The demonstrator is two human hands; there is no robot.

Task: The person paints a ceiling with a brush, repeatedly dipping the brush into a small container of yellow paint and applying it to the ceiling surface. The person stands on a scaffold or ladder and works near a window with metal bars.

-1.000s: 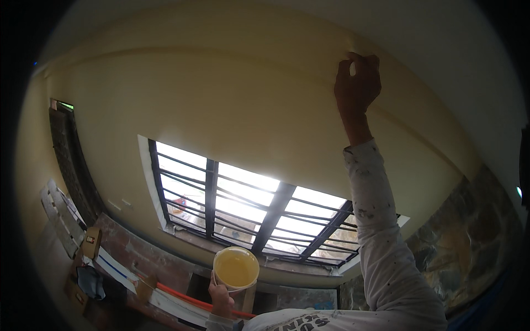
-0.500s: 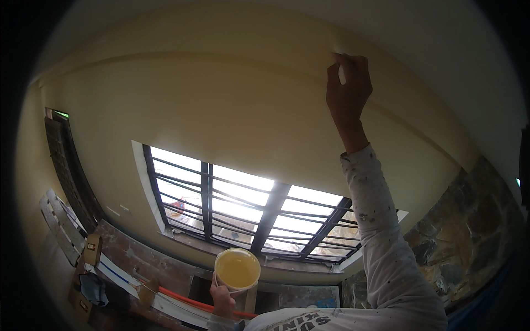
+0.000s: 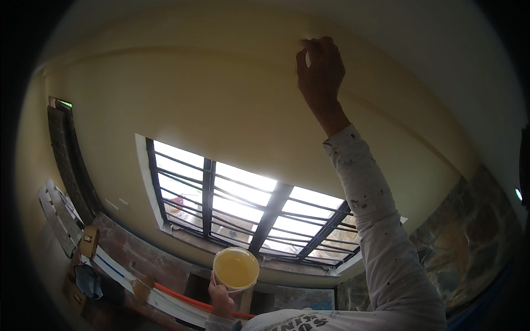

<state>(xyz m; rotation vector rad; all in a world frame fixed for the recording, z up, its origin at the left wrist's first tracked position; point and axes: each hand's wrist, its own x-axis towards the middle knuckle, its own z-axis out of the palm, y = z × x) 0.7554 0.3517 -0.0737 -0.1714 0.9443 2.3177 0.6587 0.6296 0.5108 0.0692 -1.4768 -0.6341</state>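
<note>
My left hand [image 3: 221, 299] grips the side of a round pail [image 3: 232, 287] with a pale rim. Yellow paint [image 3: 236, 269] shows inside it. My right arm reaches high across the view in a paint-flecked white sleeve. Up near the top of the yellow wall [image 3: 221, 105], close to where it meets the ceiling, my right hand [image 3: 322, 71] has its fingers closed in a pinch. What those fingers hold, if anything, is too dark and hidden to make out.
A window with dark bars [image 3: 243, 201] lies below the raised arm. Stone facing [image 3: 447, 248] covers the wall at right. Planks, an orange pipe [image 3: 182, 294] and cardboard boxes [image 3: 89, 241] lie lower left. A wooden pallet [image 3: 55, 218] leans at far left.
My right hand has moved left and slightly up along the top of the wall, its fingers still pinched. The pail in my left hand has hardly shifted.
</note>
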